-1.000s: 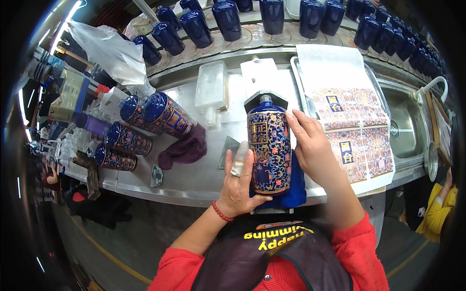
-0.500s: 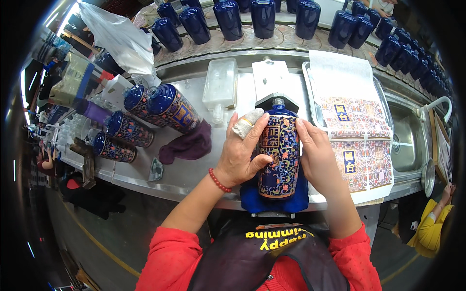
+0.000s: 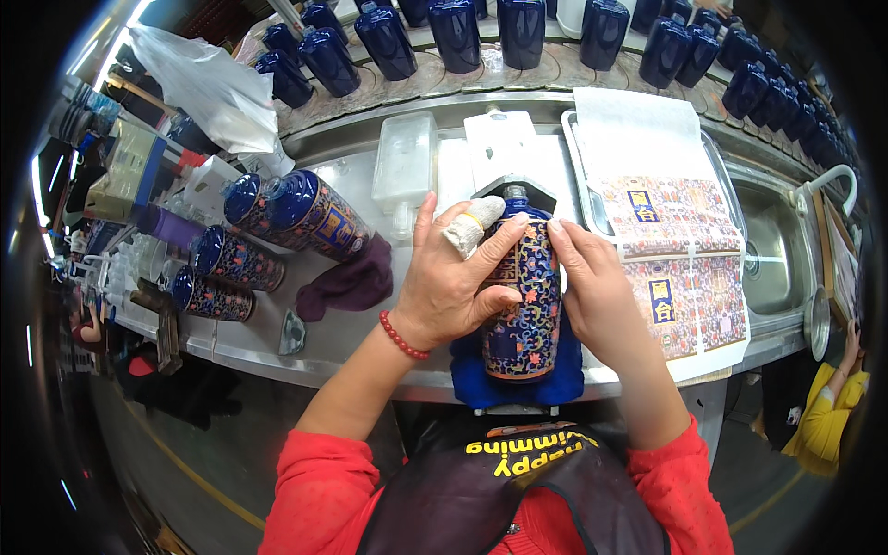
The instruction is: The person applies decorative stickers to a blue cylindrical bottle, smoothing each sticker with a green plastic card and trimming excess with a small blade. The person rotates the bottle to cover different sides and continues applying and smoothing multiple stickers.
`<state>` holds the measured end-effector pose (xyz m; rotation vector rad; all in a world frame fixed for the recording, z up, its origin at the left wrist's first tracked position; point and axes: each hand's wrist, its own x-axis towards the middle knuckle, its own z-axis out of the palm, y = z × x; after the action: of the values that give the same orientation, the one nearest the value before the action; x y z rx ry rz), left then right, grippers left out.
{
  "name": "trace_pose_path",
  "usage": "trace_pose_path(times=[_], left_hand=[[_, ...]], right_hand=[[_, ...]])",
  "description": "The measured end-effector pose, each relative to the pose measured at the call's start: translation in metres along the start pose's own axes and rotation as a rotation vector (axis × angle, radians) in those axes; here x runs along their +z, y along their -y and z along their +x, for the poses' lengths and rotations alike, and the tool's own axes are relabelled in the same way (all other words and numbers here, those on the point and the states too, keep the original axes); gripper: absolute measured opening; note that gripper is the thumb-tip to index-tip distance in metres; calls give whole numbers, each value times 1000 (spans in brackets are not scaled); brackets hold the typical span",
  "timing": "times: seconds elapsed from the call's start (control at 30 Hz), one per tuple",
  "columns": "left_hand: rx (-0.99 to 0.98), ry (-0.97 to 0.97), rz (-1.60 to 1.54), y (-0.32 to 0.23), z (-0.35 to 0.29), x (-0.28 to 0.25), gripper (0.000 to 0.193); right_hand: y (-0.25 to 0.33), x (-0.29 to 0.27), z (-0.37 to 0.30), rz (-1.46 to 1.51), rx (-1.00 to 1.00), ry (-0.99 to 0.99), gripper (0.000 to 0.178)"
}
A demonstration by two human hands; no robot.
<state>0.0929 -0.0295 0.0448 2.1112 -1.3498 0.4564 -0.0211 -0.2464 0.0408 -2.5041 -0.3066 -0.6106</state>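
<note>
A dark blue bottle (image 3: pixel 525 319), wrapped in a colourful floral label, lies neck away from me on a blue padded rest (image 3: pixel 472 384). A dark angled bracket (image 3: pixel 538 191) stands at its neck. My left hand (image 3: pixel 444 277) grips its left side, index fingertip near the label's upper edge and thumb across the front. That hand wears a whitish finger wrap (image 3: pixel 474 227) and a red bead bracelet. Along the bottle's right side, my right hand (image 3: pixel 597 291) presses with its fingers held together. The bottle's underside is hidden.
Several labelled bottles (image 3: pixel 324 217) stand at left beside a purple cloth (image 3: pixel 347 282). Printed label sheets (image 3: pixel 680 268) rest on a tray (image 3: pixel 578 171) at right, before a sink (image 3: pixel 772 268). A clear container (image 3: pixel 404 162) lies behind; plain blue bottles (image 3: pixel 458 37) line the conveyor (image 3: pixel 416 92).
The bottle has turned to the left under my hands, so its gold lettering has shifted toward my left fingers. Both hands stay on it. The plain bottles at the back have shifted in view.
</note>
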Motion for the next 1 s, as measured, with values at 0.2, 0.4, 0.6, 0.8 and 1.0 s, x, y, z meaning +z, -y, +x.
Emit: trace_pose_path(times=[0.2, 0.4, 0.6, 0.8, 1.0], left_hand=[[8, 18, -16, -2, 7, -4, 75], [8, 17, -42, 2, 5, -1, 75], [40, 22, -124, -5, -6, -4, 71], [65, 83, -18, -7, -8, -6, 76], [86, 86, 1, -6, -7, -5, 79]], right_hand=[[-2, 0, 0, -3, -2, -30, 72], [-4, -1, -10, 10, 34, -44, 77], [4, -11, -41, 268, 111, 16, 53], [18, -11, -68, 196, -15, 69, 62], [29, -9, -92, 130, -32, 101, 72]])
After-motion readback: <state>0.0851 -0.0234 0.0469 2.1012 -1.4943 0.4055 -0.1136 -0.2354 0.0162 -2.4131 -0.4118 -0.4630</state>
